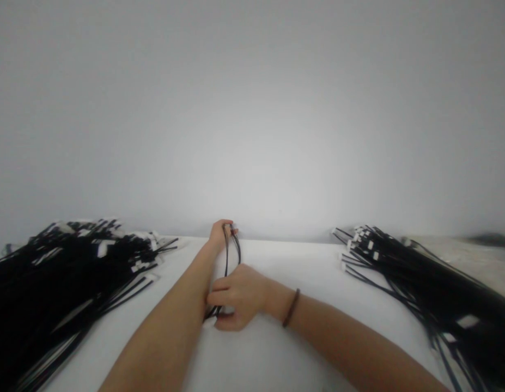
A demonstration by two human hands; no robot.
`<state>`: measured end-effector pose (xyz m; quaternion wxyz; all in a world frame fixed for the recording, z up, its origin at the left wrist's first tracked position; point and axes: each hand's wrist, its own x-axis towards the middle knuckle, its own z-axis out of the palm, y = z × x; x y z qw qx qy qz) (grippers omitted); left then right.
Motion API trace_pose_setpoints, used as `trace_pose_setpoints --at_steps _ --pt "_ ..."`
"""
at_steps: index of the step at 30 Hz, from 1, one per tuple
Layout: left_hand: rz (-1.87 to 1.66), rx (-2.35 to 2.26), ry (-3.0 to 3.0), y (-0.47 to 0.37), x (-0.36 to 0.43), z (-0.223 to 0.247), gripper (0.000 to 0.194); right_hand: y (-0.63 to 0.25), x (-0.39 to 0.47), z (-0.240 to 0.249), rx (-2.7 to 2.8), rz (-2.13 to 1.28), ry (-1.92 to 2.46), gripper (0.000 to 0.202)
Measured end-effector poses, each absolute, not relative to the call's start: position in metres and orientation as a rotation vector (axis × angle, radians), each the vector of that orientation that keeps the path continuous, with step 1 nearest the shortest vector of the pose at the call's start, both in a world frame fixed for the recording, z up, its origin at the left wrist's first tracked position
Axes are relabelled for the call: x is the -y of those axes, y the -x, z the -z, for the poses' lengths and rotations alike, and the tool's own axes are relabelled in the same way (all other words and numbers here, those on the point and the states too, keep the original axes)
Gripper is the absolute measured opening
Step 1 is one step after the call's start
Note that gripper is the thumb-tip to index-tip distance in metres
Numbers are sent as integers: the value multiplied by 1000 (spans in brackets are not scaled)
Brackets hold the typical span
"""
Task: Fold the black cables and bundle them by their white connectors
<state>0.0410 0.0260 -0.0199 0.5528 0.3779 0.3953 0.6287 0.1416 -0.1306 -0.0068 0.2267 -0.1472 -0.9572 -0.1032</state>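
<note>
Thin black cables run between my two hands over the white table. At their far end, close to the wall, my left hand has its fingers closed round them. Nearer to me, my right hand grips the same cables beside my left forearm, its fingers curled. A small white piece shows just below the fingers of my right hand. A dark band is round my right wrist.
A large pile of black cables with white connectors lies at the left. Another bundle of black cables lies at the right, with clear plastic behind it. A pale wall rises behind the white table.
</note>
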Motion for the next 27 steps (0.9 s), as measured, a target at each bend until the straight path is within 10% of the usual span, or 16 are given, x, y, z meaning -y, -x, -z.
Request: trace_pose_setpoints --at_steps 8,15,27 --pt "-1350 -722 -902 -33 -22 12 39 -163 97 8 1921 -478 877 19" --pt "-1603 -747 -663 -27 -30 8 7 -187 63 15 1289 -1004 853 21" --pt "-1726 -734 -356 -16 -35 5 19 -211 67 10 1288 -1599 689 26"
